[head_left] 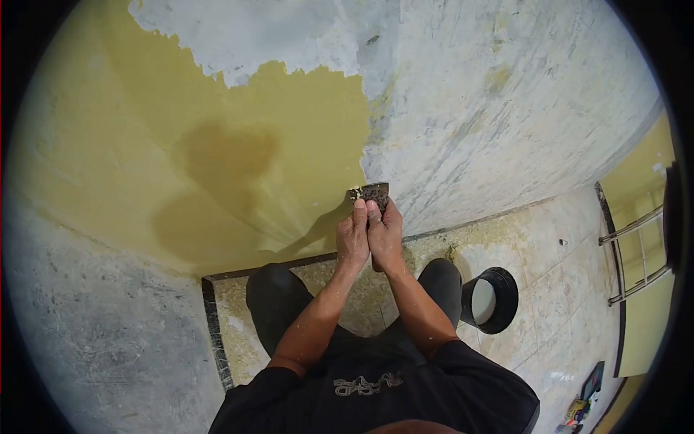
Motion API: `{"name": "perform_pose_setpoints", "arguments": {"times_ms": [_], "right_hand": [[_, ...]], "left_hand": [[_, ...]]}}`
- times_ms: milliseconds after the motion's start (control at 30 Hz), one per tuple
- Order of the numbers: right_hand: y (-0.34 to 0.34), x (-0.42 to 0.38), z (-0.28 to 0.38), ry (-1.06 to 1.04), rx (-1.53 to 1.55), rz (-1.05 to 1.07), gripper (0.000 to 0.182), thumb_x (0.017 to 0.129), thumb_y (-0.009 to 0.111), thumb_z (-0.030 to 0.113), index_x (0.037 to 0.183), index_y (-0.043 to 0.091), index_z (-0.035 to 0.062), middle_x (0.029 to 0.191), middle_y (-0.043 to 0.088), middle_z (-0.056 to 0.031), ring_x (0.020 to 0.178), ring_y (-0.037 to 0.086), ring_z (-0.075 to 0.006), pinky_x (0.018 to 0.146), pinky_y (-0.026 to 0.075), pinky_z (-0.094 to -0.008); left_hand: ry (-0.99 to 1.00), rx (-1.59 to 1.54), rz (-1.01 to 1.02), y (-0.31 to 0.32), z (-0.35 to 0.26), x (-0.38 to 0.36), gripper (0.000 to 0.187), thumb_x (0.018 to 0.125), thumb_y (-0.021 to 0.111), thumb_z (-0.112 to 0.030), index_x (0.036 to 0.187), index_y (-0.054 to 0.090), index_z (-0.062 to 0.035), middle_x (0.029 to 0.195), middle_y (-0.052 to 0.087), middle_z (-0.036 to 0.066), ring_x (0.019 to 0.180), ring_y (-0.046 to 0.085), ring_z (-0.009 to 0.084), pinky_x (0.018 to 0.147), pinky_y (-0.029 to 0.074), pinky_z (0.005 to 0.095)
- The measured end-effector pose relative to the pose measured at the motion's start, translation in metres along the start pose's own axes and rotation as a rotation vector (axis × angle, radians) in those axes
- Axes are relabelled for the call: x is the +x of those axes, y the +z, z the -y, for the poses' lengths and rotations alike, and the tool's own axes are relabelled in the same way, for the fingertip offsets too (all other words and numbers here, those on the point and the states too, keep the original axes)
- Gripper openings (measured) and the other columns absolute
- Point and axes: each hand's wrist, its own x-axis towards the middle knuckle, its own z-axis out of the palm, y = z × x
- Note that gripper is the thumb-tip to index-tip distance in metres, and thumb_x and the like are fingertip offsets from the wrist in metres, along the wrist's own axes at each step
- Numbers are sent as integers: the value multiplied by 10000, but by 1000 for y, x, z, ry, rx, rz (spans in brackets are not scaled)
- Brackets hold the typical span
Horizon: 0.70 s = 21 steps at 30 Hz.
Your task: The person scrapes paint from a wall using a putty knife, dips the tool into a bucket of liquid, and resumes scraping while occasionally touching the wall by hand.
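Both my hands grip one scraper (374, 192), a flat dark blade speckled with paint bits. My left hand (352, 235) and my right hand (385, 230) are side by side, thumbs together on the back of the blade. The handle is mostly hidden under my hands. The blade's edge is at the wall, by the border where the yellow paint (303, 137) meets the bare grey-white plaster (470, 123). Yellow flakes cling to the blade's left corner.
A black bucket (507, 300) with whitish contents stands right of my right knee. Paint flakes litter the tiled floor (531, 246) along the wall's base. A metal rack or ladder (640, 249) is at the far right. Small items (578, 411) lie at lower right.
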Motion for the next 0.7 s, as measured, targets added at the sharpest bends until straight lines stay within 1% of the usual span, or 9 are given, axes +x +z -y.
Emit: {"name": "perform_pose_setpoints", "arguments": {"times_ms": [267, 400, 433, 467, 533, 567, 600, 667, 700], "right_hand": [[2, 2, -1, 42, 113, 34, 195, 934, 542, 152, 944, 569, -42, 768, 613, -93, 722, 512, -137, 664, 454, -310], [6, 6, 8, 13, 160, 18, 216, 934, 548, 177, 943, 566, -38, 752, 609, -108, 705, 508, -142, 649, 452, -316], [7, 10, 22, -45, 99, 34, 210, 948, 529, 176, 949, 557, -32, 784, 595, -68, 730, 491, -122, 664, 444, -296], [8, 13, 33, -98, 39, 52, 205, 962, 509, 175, 955, 548, -26, 816, 582, -29, 755, 475, -102, 678, 436, -276], [9, 8, 35, -65, 31, 52, 216, 959, 512, 188, 955, 541, -27, 815, 578, -31, 754, 468, -107, 681, 436, -278], [8, 6, 29, -68, 38, 31, 227, 950, 523, 197, 960, 552, -28, 800, 598, -82, 737, 495, -130, 671, 450, -307], [9, 11, 22, -90, 48, 6, 239, 940, 534, 207, 965, 562, -29, 784, 617, -134, 720, 522, -153, 660, 464, -335], [4, -2, 2, -28, 130, -14, 215, 941, 531, 185, 970, 566, -25, 789, 624, -106, 722, 525, -153, 664, 463, -332], [2, -4, 1, 18, 139, -1, 204, 944, 525, 172, 973, 568, -25, 795, 624, -92, 731, 527, -148, 670, 462, -326]], "left_hand": [[-61, 64, 19, -3, -1, 2, 552, 981, 444, -483, 841, 627, 18, 765, 592, 25, 732, 500, 110, 659, 428, 281], [41, 135, -34, -1, -4, 7, 631, 985, 398, -514, 825, 602, 60, 685, 588, 81, 685, 503, 122, 623, 432, 339], [81, 191, -50, -1, -11, 11, 643, 981, 399, -523, 830, 597, 69, 682, 589, 101, 688, 504, 123, 617, 429, 350], [72, 196, -52, -3, -21, 15, 643, 981, 399, -523, 830, 597, 69, 682, 589, 101, 688, 504, 123, 617, 429, 350], [-88, 211, 53, -9, -41, 17, 660, 972, 391, -546, 856, 604, 68, 708, 599, 147, 708, 531, 152, 627, 427, 377], [-113, 379, 72, -13, -39, 16, 679, 964, 385, -566, 858, 611, 65, 675, 597, 155, 667, 543, 176, 595, 420, 391], [-76, 377, 75, -7, -28, 20, 679, 964, 385, -566, 858, 611, 65, 675, 597, 155, 667, 543, 176, 595, 420, 391], [115, 222, -110, 4, 12, 6, 713, 958, 381, -585, 804, 607, 74, 595, 569, 136, 592, 513, 173, 546, 405, 395], [134, 240, -95, 3, 15, 6, 732, 957, 376, -589, 765, 599, 81, 552, 559, 131, 566, 521, 179, 530, 402, 401]]}}
